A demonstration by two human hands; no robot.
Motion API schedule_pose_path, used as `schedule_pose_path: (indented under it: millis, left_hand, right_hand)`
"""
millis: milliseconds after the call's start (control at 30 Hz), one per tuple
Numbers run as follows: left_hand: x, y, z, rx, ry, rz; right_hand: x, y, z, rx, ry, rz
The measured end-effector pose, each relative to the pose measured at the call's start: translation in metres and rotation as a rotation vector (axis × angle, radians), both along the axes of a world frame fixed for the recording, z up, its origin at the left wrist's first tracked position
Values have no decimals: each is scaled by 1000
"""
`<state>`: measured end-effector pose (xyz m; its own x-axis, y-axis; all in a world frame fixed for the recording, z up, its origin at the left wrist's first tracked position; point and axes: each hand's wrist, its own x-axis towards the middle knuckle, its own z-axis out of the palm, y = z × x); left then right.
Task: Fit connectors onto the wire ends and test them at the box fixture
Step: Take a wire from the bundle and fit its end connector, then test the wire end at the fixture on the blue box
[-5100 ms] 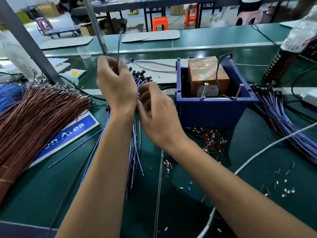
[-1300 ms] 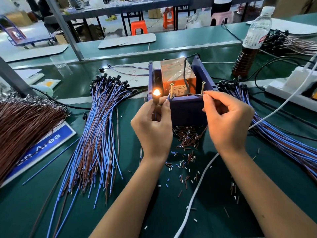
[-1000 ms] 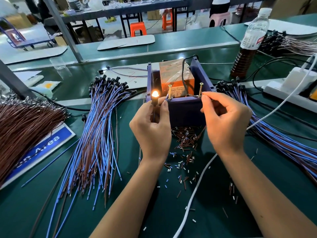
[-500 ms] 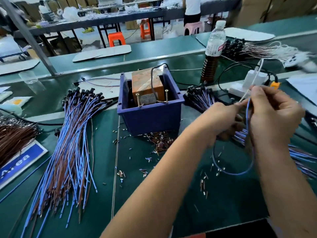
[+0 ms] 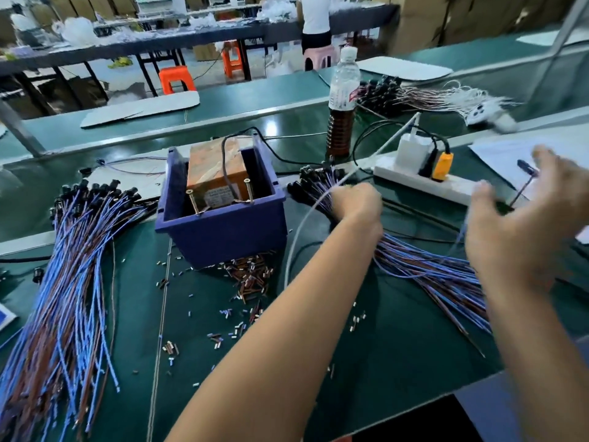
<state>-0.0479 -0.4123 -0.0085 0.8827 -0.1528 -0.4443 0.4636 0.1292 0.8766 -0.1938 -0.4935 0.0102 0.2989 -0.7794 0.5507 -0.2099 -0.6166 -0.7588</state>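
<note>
Nearest the camera, on the green counter (image 5: 398, 339), the left hand (image 5: 358, 204) lay curled on the right-hand bundle of blue and brown wires (image 5: 427, 269), whether gripping them I could not tell, while the right hand (image 5: 522, 224) hovered above with fingers spread. Farther back stood the blue box fixture (image 5: 223, 228), the left wire bundle (image 5: 73, 282) and a power strip (image 5: 424, 180).

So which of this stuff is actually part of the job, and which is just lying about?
Job:
- blue box fixture
- left wire pile
- right wire pile, under the left hand
- right hand
- loose sleeve bits

Lying about:
- bottle
- power strip
- white cable
- far wire bundle
</note>
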Motion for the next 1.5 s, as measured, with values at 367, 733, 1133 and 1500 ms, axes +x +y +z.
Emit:
schedule_pose_path:
  millis: [367,733,1133,1500]
  left_hand:
    - [42,38,7,-350,13,457]
    - [40,22,14,-522,54,579]
    - [52,33,33,-597,54,534]
    - [47,36,3,-51,-154,444]
  right_hand:
    - [21,37,5,229,-191,192]
    - [46,56,-14,-280,496,548]
    - [49,36,-9,-321,665,571]
    - [36,31,-19,-223,705,394]
